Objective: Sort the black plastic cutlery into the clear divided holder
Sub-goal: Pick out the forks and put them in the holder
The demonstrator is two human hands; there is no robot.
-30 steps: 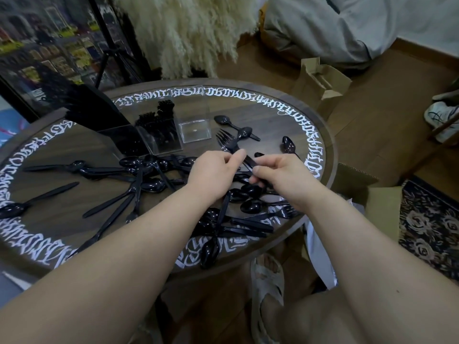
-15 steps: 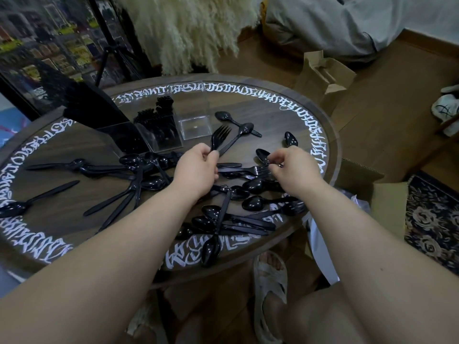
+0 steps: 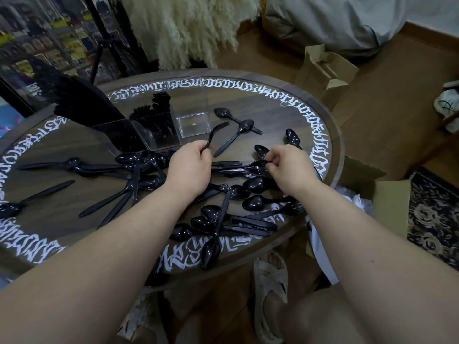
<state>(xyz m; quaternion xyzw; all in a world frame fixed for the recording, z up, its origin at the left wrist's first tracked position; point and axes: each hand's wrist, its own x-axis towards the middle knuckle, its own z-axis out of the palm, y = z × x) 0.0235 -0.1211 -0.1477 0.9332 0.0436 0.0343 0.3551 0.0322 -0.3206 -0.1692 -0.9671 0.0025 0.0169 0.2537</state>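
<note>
Black plastic spoons, forks and knives [image 3: 223,207] lie scattered over a round dark table [image 3: 273,105] with white lettering on its rim. My left hand [image 3: 191,165] is shut on the handle of a black fork [image 3: 214,134], whose tines stick up toward the clear divided holder [image 3: 159,127] at the back left. The holder's left sections hold black cutlery; its right section [image 3: 193,122] looks empty. My right hand [image 3: 288,167] pinches the tines of another fork [image 3: 243,167] lying in the pile.
Brown cardboard boxes [image 3: 323,70] stand on the floor beyond and to the right of the table. A patterned rug [image 3: 434,214] lies at right. My sandalled foot [image 3: 270,284] is below the table's front edge. A fluffy cream plume [image 3: 183,28] rises behind the table.
My hands have parted. The left one has lifted a fork by its handle and turned it on edge toward the holder; the right one has shifted right and pinches another fork in the pile.
</note>
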